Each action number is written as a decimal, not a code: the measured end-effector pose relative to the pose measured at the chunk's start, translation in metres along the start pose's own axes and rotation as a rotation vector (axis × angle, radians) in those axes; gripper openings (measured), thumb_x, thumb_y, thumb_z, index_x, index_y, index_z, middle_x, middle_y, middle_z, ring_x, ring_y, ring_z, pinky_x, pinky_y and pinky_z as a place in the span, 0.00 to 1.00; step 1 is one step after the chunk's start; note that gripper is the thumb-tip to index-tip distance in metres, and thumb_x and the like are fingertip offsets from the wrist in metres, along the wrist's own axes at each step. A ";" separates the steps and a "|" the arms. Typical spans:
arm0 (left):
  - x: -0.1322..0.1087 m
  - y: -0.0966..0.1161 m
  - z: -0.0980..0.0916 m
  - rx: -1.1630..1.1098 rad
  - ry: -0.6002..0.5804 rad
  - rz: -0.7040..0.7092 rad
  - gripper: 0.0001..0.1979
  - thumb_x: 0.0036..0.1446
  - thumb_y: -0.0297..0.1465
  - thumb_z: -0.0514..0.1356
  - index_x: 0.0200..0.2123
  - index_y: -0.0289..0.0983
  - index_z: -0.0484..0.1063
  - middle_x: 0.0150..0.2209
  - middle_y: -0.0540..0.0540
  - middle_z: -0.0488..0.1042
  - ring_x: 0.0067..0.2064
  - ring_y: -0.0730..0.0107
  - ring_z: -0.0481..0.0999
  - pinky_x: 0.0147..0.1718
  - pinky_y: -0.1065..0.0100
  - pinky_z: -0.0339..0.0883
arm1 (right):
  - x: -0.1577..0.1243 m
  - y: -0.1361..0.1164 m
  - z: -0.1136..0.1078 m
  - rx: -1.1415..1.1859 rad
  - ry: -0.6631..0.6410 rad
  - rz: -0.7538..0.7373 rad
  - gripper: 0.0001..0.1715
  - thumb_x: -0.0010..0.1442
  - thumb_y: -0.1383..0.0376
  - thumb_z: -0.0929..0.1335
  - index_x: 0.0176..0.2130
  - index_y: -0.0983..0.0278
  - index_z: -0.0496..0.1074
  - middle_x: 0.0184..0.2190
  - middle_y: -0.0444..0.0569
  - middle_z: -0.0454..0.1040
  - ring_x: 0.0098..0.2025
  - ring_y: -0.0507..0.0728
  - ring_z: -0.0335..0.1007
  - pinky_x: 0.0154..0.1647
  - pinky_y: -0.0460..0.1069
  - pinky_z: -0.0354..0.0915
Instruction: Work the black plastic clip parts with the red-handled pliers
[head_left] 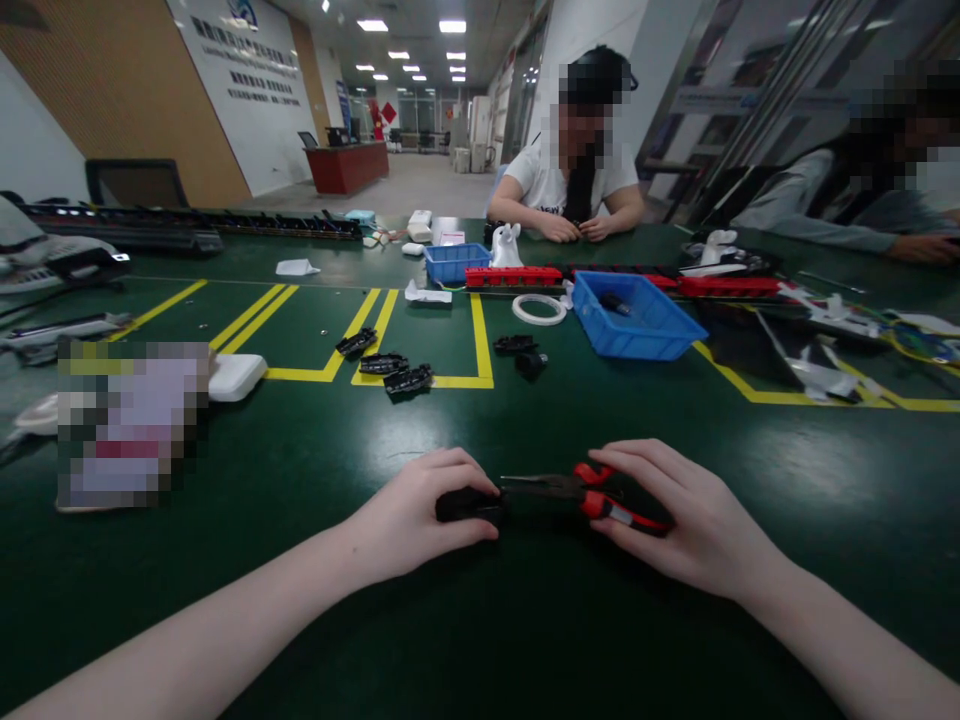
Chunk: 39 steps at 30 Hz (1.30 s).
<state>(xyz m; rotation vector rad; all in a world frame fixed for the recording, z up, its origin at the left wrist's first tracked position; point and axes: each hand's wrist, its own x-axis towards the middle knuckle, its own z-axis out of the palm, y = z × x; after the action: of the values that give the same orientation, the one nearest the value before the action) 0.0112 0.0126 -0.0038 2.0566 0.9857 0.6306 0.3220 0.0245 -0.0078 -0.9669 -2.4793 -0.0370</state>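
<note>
My left hand (427, 505) is closed around a small black plastic part (471, 506), gripping it between thumb and fingers low over the green table. In my right hand (690, 510) are long-nose pliers with red handles (626, 513). Their jaws (536, 485) point left, and the tip reaches the edge of the black part; whether they touch cannot be told. Beyond my hands lie several similar black parts (409, 380), loose on the table near the yellow tape, with another black piece (531, 362) to the right of them.
A blue bin (637, 325) and a smaller blue bin (456, 264) stand farther back, beside a white tape ring (538, 310) and a red rail (514, 277). At left lie a phone (135, 430) and a white case (237, 377). A person (566, 190) sits opposite.
</note>
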 end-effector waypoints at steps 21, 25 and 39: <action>0.000 -0.005 0.000 0.001 0.008 0.056 0.11 0.57 0.33 0.66 0.44 0.39 0.76 0.46 0.46 0.74 0.46 0.63 0.74 0.48 0.60 0.69 | 0.004 -0.009 -0.001 0.008 -0.039 0.036 0.26 0.59 0.54 0.69 0.55 0.59 0.68 0.47 0.55 0.72 0.45 0.61 0.72 0.43 0.56 0.72; 0.000 -0.005 -0.001 0.002 0.003 0.046 0.11 0.57 0.32 0.66 0.44 0.39 0.76 0.46 0.46 0.74 0.46 0.64 0.74 0.48 0.61 0.69 | 0.008 -0.012 -0.002 -0.012 -0.042 0.008 0.24 0.59 0.55 0.69 0.52 0.60 0.69 0.46 0.55 0.73 0.44 0.60 0.72 0.41 0.55 0.72; 0.000 -0.004 -0.001 0.000 -0.002 0.035 0.10 0.57 0.33 0.66 0.43 0.39 0.76 0.46 0.46 0.74 0.46 0.63 0.74 0.47 0.60 0.69 | 0.005 -0.013 0.003 -0.026 -0.042 0.018 0.22 0.59 0.53 0.68 0.50 0.60 0.68 0.44 0.54 0.74 0.40 0.59 0.74 0.37 0.52 0.72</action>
<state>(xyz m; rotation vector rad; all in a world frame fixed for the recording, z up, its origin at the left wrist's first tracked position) 0.0088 0.0142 -0.0067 2.0785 0.9507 0.6468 0.3090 0.0186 -0.0068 -1.0102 -2.5136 -0.0437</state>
